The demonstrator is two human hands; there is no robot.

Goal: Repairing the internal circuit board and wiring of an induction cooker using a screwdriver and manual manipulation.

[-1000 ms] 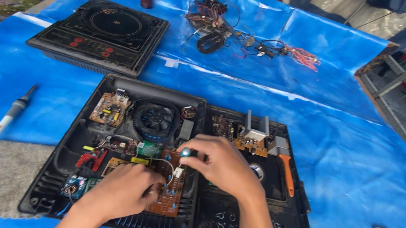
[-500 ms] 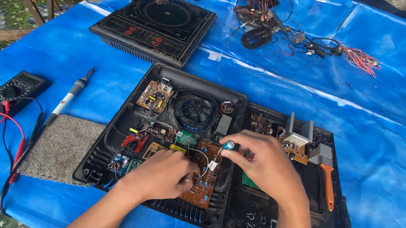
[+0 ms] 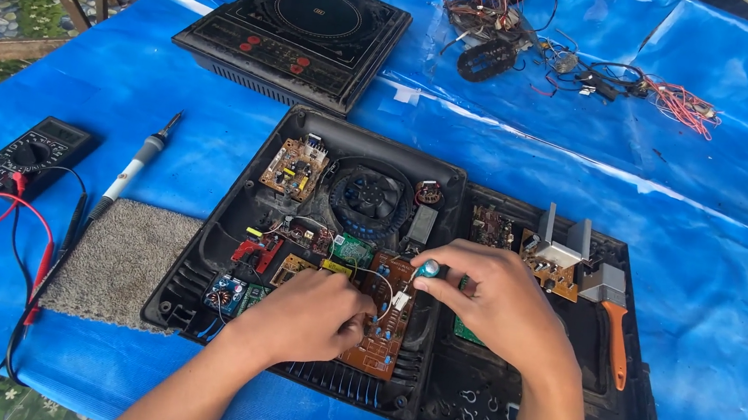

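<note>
Two hands busy | my right hand (image 3: 495, 306) pinches teal capacitor (image 3: 428, 268) | my left hand (image 3: 312, 315) presses brown circuit board (image 3: 382, 331), 6 o'clock of fan (image 3: 366, 195) | pulling hard could snap thin wire (image 3: 376, 277)

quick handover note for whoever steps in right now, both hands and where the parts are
Left hand: fingers pinched at the edge of the brown circuit board, which lies in the opened black cooker base.
Right hand: holds a small teal cylinder part between thumb and fingers above that board.
Nearby: soldering iron and multimeter to the left, orange-handled tool to the right, second cooker behind.
Done: base is open, boards exposed.
Left: the part is not seated on the board; cover is off.
</note>
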